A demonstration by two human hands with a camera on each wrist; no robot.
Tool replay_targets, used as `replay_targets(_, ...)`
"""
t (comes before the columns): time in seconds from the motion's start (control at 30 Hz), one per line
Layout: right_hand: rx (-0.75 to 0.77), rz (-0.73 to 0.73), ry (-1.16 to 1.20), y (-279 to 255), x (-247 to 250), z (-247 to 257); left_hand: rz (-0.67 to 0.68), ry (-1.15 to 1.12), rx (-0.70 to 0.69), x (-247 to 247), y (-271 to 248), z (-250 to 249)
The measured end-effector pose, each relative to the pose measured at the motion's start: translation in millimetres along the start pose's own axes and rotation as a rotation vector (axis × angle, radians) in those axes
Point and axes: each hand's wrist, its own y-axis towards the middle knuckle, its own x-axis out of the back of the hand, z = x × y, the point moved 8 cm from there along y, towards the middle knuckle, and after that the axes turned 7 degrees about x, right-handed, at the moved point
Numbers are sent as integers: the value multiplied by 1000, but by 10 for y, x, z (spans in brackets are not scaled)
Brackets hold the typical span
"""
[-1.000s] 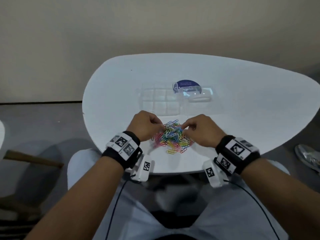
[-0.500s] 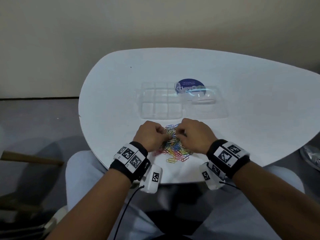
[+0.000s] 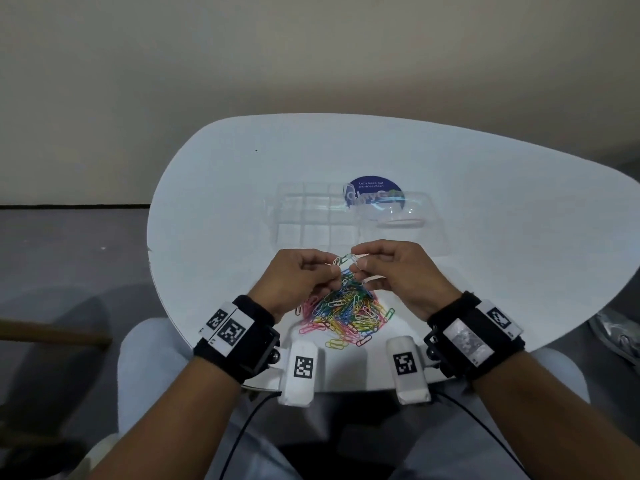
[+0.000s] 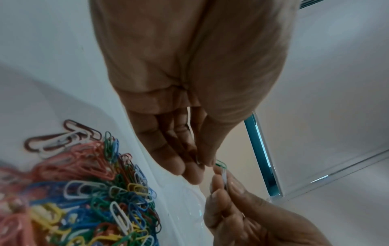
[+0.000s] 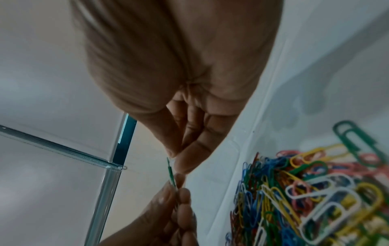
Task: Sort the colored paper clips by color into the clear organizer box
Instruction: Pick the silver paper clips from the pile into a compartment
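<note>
Head view: blue sticker (image 3: 374,190) reading "Let's keep our pantries clean" beneath clear organizer box (image 3: 311,216); left hand (image 3: 294,275) and right hand (image 3: 398,271) pinch linked paper clips (image 3: 344,260) above multicolored clip pile (image 3: 343,313).

A rounded white table (image 3: 485,188) stands before a plain beige wall (image 3: 311,57), with a dark baseboard line (image 3: 69,205) meeting grey floor (image 3: 69,251) at left. A brown wooden piece (image 3: 48,332) shows beyond the table's near-left edge. The light is soft and even.
</note>
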Motion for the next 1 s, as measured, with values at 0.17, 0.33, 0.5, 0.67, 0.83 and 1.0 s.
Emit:
replay_targets(0.17, 10, 32, 40, -6, -72, -4, -27, 24, -41, 11, -2, 4)
replay_targets(0.33, 48, 29, 56, 5, -118, 22, -106, 71, -78, 67, -13, -28)
replay_targets(0.5, 73, 32, -11, 39, -130, 73, -151, 96, -98, 110, 17, -40)
replay_targets(0.67, 47, 39, -249, 75, -140, 42, -110, 119, -125, 37, 15, -51)
replay_targets(0.83, 130, -9, -194, 34, -122, 184, -56, -257, 0, 17, 43, 32)
replay_targets(1.0, 233, 23, -186, -6, -300, 384, 95, -664, 235, -263, 29, 134)
